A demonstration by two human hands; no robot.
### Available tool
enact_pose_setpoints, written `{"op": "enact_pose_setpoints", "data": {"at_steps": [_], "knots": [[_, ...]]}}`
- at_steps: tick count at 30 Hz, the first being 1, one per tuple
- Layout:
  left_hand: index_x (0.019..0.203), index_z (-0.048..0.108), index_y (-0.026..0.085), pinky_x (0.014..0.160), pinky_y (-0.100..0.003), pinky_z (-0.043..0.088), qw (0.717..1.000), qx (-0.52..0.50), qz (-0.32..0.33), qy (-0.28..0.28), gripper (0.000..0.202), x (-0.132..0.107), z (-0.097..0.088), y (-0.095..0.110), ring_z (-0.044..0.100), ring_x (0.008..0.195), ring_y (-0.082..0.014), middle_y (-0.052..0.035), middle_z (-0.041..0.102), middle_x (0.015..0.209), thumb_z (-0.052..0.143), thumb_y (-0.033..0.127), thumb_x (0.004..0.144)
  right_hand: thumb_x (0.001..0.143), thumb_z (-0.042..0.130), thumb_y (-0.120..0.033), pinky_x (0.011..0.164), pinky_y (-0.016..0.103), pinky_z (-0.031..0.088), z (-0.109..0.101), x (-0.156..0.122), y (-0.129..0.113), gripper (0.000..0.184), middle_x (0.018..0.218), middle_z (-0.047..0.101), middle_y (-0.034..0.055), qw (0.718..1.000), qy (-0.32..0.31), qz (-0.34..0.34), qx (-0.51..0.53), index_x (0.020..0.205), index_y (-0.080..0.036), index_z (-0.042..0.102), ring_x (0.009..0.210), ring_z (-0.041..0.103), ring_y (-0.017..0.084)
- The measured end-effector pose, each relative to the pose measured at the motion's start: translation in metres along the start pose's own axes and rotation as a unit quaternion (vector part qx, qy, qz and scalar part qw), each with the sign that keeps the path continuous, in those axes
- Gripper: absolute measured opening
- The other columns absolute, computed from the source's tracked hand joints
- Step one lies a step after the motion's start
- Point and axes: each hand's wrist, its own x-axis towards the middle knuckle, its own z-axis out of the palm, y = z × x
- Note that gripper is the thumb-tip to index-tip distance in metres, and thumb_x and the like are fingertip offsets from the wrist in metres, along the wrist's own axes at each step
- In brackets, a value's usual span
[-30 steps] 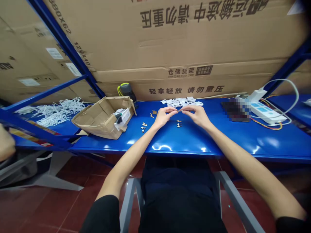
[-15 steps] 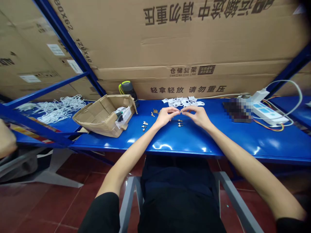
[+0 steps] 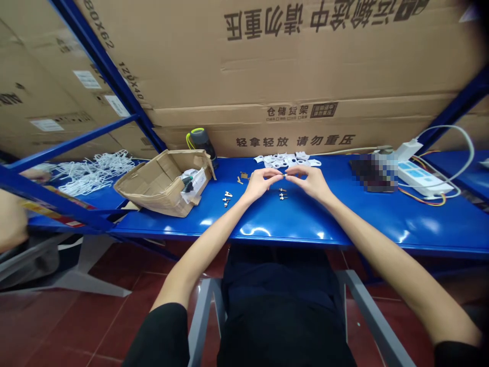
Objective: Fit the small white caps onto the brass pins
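A long blue steel counter point(image 3: 344, 224) runs along the shelving, with a torn cardboard box point(image 3: 162, 186) near its left end and a power strip point(image 3: 418, 178) toward its right end. White plastic pieces point(image 3: 287, 161) lie near the back edge, mid-counter. The person's left hand point(image 3: 260, 184) and right hand point(image 3: 310, 183) meet above the counter, their fingers point(image 3: 272, 173) pinched together on a tiny metal part point(image 3: 284, 175), too small to make out. Small metal pins point(image 3: 281, 194) sit just below the hands, and a second cluster of pins point(image 3: 227, 199) lies left of the left hand.
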Motion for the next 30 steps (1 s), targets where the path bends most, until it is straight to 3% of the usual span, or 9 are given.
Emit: {"op": "enact_pose_setpoints", "data": {"at_steps": [3,6,12,20,30], "knots": [[0.1,0.081,0.013,0.055,-0.025,0.049,1.0,0.018,0.003,0.015,0.036,0.0001,0.0001,0.0008,0.071,0.074,-0.0194,-0.0097,0.081,0.097,0.079,0.048,0.088,0.09,0.073,-0.048,0.08,0.04,0.055,-0.0021,0.001,0.0013,0.027,0.1,0.082,0.0063,1.0,-0.003,0.007,-0.018,0.097,-0.023,0.081,0.091,0.074,0.027],[0.098,0.081,0.016,0.072,-0.03,0.058,0.999,0.034,0.015,0.02,0.027,0.0003,-0.0001,-0.0008,0.075,0.087,-0.0226,-0.0095,0.081,0.102,0.079,0.042,0.089,0.093,0.07,-0.049,0.08,0.04,0.055,-0.0036,0.0012,0.0011,0.028,0.097,0.082,0.006,0.999,-0.008,0.017,-0.034,0.092,-0.024,0.081,0.091,0.074,0.027],[0.096,0.082,0.018,0.091,-0.034,0.058,0.996,0.067,0.062,0.015,0.019,0.0001,0.0,-0.0019,0.076,0.094,-0.0229,-0.0072,0.082,0.102,0.076,0.036,0.092,0.092,0.069,-0.049,0.078,0.04,0.055,-0.0034,0.0006,-0.0003,0.028,0.096,0.082,0.0052,0.999,-0.026,0.026,-0.039,0.093,-0.025,0.083,0.089,0.073,0.028],[0.1,0.083,0.019,0.091,-0.034,0.056,0.992,0.099,0.069,0.037,0.02,0.0018,-0.0029,-0.0058,0.076,0.097,-0.0239,-0.007,0.082,0.106,0.078,0.036,0.091,0.09,0.07,-0.056,0.079,0.041,0.055,-0.0048,0.0017,0.0012,0.035,0.095,0.082,0.0071,0.999,-0.011,0.037,-0.026,0.091,-0.023,0.083,0.089,0.073,0.029],[0.097,0.085,0.022,0.089,-0.033,0.054,0.986,0.139,0.084,0.022,0.02,0.0005,-0.0045,-0.0035,0.074,0.093,-0.0233,-0.0045,0.083,0.101,0.074,0.038,0.094,0.089,0.071,-0.054,0.076,0.039,0.055,-0.0034,0.0003,-0.0002,0.032,0.093,0.082,0.0064,0.999,-0.016,0.039,-0.017,0.09,-0.024,0.082,0.088,0.074,0.028]]}}
